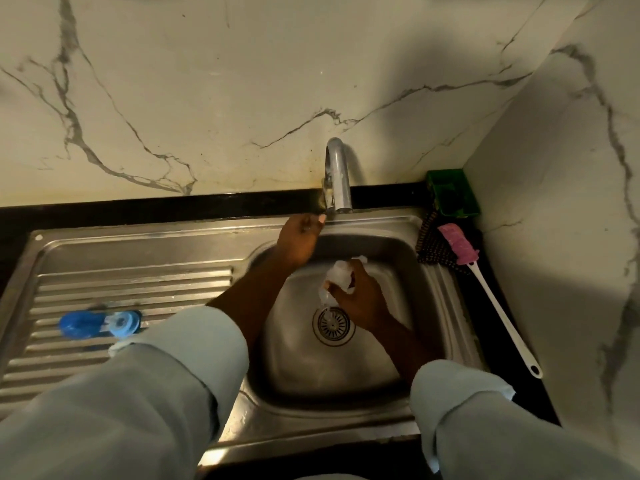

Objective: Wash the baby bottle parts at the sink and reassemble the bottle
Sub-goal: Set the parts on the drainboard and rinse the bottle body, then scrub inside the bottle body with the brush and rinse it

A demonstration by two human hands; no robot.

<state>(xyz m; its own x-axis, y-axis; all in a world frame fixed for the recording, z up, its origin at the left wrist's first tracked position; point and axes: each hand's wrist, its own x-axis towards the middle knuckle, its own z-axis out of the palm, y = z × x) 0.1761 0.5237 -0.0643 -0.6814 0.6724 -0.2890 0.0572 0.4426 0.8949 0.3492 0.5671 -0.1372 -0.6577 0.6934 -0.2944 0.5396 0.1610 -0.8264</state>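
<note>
- Now left hand (pixel 300 241) reaches the tap (pixel 336 174) base — grip unclear.
- Right hand (pixel 358 299) grips the clear bottle (pixel 337 274) over the sink (pixel 349 403).
- Blue cap (pixel 82 325) and ring (pixel 124 323) lie on the drainboard.

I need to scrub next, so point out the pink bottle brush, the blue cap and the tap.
pink bottle brush (pixel 458 244): head view, on its pink bristle head.
blue cap (pixel 80 324): head view, on its blue dome.
tap (pixel 338 174): head view, on its chrome spout.

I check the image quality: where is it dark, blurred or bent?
Head view: dim overall, a shadow crosses the wall upper right; the bottle in the right hand is smeared by motion; the wide lens bends the sink edges.
</note>
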